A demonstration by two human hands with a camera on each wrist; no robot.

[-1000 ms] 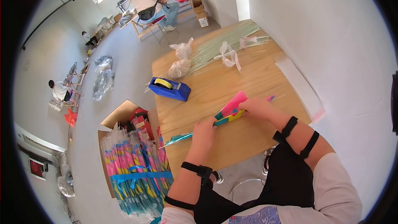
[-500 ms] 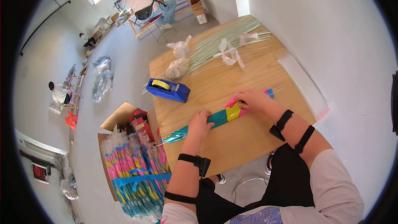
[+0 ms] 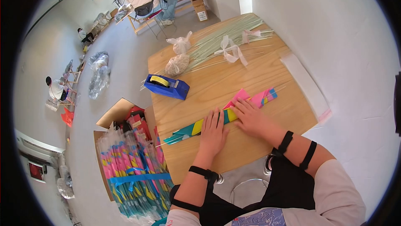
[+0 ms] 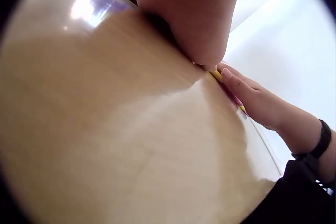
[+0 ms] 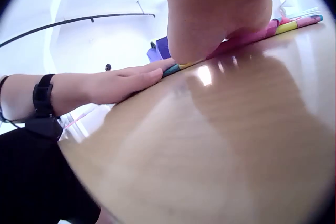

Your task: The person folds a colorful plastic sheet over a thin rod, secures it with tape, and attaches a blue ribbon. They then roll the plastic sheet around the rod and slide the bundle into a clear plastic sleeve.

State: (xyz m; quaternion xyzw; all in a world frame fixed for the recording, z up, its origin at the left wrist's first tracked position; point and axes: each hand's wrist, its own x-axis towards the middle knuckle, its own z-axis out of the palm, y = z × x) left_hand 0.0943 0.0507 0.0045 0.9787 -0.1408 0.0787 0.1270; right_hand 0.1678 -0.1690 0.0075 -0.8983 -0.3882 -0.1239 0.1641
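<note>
A long, narrow roll of teal, yellow and pink sheet material (image 3: 194, 128) lies slantwise across the wooden table (image 3: 267, 138), a thin pale rod poking out at each end. My left hand (image 3: 214, 132) rests flat on its middle, fingers straight and pointing away from me. Further right, my right hand (image 3: 252, 118) presses on the pink and yellow part with outstretched fingers. A pink flap (image 3: 237, 97) sticks out beyond its fingertips. Both wrist views show the palms low over the tabletop, covering part of the roll.
A blue tape dispenser (image 3: 168, 87) stands at the table's left edge. Behind it are knotted plastic bags (image 3: 177, 65), many thin pale rods (image 3: 227, 31) and white ties (image 3: 230, 51). Left of the table, a cardboard box (image 3: 113, 115) stands by bundled, bagged colourful rolls (image 3: 135, 171). Several people sit farther off.
Earlier both hands gripped and turned the material, its pink part lifted. It then lay flatter with the right hand at the far edge; now both hands lie flat along a narrower roll.
</note>
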